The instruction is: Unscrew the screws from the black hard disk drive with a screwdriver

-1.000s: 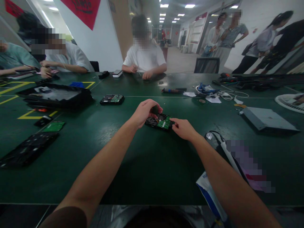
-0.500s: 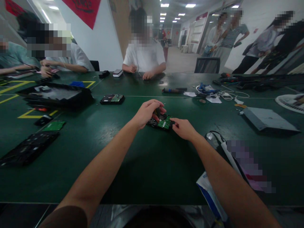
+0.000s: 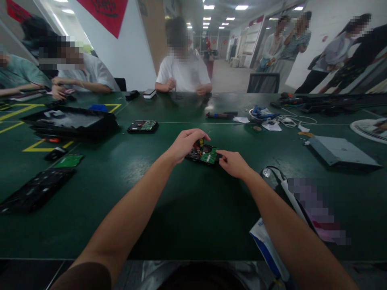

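A hard drive with a green circuit board on its upper face lies on the dark green table. My left hand is closed around a small yellow and black screwdriver, held upright over the board. Most of the handle is hidden by the fingers, and its tip is too small to make out. At the drive's right end, my right hand grips the edge, index finger on the corner of the board and the other fingers curled.
Another hard drive lies farther back. To the left are a black tray, a loose green circuit board and a black panel. A grey metal box sits at right. Across the table a person is seated.
The fingers of my left hand have shifted around the screwdriver, so its yellow part now shows. My right hand and the hard drive stay in place.
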Action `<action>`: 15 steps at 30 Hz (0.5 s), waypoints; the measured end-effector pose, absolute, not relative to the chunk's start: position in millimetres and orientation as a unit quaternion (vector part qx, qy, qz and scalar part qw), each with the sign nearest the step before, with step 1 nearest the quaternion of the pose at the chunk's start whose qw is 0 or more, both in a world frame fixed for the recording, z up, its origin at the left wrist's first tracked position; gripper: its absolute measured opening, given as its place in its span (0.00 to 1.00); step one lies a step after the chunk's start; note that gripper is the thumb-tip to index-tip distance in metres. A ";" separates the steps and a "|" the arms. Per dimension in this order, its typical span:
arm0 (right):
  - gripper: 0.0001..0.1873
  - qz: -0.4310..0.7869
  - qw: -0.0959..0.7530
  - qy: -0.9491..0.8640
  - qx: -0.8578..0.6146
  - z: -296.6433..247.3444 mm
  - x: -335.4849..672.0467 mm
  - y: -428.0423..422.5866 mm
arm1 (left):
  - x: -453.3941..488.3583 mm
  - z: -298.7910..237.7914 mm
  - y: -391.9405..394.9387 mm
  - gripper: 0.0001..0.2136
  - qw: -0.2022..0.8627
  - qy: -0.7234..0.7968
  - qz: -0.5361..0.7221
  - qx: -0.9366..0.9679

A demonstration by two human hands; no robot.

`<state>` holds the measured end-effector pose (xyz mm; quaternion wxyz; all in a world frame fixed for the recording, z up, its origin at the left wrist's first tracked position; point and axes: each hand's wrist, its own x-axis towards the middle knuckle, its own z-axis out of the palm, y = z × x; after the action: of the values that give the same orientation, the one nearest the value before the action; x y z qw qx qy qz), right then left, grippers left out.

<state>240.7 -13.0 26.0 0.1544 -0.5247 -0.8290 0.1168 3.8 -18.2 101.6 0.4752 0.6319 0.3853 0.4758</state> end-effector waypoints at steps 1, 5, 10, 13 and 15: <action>0.25 0.117 0.156 -0.829 -0.524 25.9 240.7 -13.1 | 3.0 102.5 -18.7 0.12 0.472 0.388 0.470 0.637; 0.25 0.117 0.155 -0.828 -0.527 25.4 241.3 -12.9 | 2.4 104.4 -20.6 0.12 0.490 0.391 0.463 0.627; 0.25 0.117 0.151 -0.828 -0.527 24.4 242.5 -12.3 | 4.7 99.8 -17.9 0.09 0.554 0.376 0.491 0.557; 0.24 0.109 0.155 -0.833 -0.520 23.2 243.0 -11.6 | 5.3 96.1 -16.1 0.08 0.602 0.345 0.496 0.521; 0.24 0.103 0.158 -0.836 -0.515 22.3 243.3 -11.0 | 5.0 95.0 -16.0 0.08 0.623 0.326 0.497 0.509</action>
<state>243.3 -11.0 22.3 0.1580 -0.5150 -0.8362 0.1030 5.0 -16.0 95.0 0.6234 0.5087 0.3256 0.4966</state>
